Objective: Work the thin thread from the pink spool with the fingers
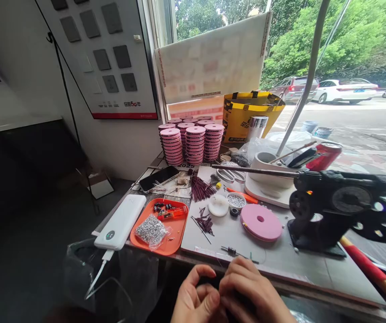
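Bare fingers meet at the near edge of the desk [280, 264]: the left hand [196, 298] and the right hand [250, 294] are pressed together, the fingers curled and pinched on something very small between them. What it is, I cannot tell; the fingertips hide it. Both hands hang just below the desk edge, above a clear plastic bag [112, 278].

Just beyond the hands, a thin wire with a dark small piece [235, 252] lies close to the near edge. Further in there is a loose pink disc [260, 221], a little heap of dark purple sticks [205, 223], a white round lid [218, 205] and a small dish of silver beads [236, 200]. To the left stand an orange tray [176, 229] with a packet of silver parts [151, 229], and a white power bank [120, 222] at the left edge. A black winding machine [341, 208] sits to the right, and stacks of pink discs [193, 143] stand at the far edge.

I think the risk is this: the pinched piece is held off the desk, so if the fingers slip, it may fall into the bag or to the floor and be lost. The wire near the edge may also be swept off by a wrist.
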A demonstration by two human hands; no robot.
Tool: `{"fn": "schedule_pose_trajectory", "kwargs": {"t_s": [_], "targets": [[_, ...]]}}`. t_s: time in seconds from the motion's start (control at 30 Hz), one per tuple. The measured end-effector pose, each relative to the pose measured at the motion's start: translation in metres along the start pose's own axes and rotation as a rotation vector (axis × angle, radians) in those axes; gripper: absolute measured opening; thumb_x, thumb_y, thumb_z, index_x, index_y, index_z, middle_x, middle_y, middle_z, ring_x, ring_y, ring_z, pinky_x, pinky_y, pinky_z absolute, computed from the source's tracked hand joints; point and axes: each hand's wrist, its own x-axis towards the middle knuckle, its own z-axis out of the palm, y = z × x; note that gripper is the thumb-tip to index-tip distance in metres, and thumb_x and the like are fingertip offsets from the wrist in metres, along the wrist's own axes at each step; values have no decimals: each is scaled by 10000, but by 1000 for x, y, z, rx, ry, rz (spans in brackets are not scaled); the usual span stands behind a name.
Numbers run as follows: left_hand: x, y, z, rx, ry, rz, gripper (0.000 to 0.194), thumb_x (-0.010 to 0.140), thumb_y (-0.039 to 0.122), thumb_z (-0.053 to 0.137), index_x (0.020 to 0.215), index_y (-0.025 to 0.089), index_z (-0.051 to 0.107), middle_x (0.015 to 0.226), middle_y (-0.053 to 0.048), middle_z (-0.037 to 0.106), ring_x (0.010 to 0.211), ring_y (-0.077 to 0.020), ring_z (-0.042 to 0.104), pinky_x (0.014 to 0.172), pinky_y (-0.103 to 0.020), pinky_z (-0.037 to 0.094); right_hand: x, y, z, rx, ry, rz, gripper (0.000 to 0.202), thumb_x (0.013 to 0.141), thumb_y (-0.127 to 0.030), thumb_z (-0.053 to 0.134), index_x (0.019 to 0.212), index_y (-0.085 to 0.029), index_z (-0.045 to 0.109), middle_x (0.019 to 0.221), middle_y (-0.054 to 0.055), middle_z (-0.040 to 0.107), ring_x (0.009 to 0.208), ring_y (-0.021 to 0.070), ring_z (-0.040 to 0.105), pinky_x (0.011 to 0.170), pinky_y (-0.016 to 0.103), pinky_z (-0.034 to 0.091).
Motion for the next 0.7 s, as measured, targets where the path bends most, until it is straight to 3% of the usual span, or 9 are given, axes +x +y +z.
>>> {"fn": "schedule_pose_trajectory", "kwargs": {"t_s": [0.1, 0.23, 0.4, 0.7], "targets": [[-1, 8, -2, 253, -48, 59, 409, 606, 495, 689, 835, 160, 645, 618, 12, 542, 537, -77, 488, 553, -201, 362, 0, 1, -2, 22, -18, 27, 224, 886, -284, 420, 708, -198, 526, 613, 15, 573, 636, 143, 496, 555, 245, 415], [-1, 17, 0, 606, -126, 155, 472, 696, 591, 528, 688, 131, 635, 568, 10, 461, 563, -108, 425, 576, -231, 315, 5, 0, -7, -11, -83, -3, 161, 870, -230, 460, 719, -202, 508, 634, 7, 578, 641, 142, 492, 567, 246, 406], [-1, 18, 6, 541, -96, 39, 442, 661, 587, 570, 583, 155, 517, 557, 27, 423, 556, -106, 354, 549, -230, 271, 4, 2, -10, -16, -166, 33, 110, 848, -165, 480, 750, -211, 501, 685, 4, 578, 703, 153, 494, 635, 272, 401], [-2, 13, 6, 495, -27, 140, 450, 591, 563, 650, 488, 146, 516, 487, 27, 427, 499, -95, 352, 510, -222, 265, 12, -2, -12, 112, -132, 56, 216, 876, -249, 426, 680, -187, 495, 623, 11, 565, 643, 140, 490, 571, 247, 385]]}}
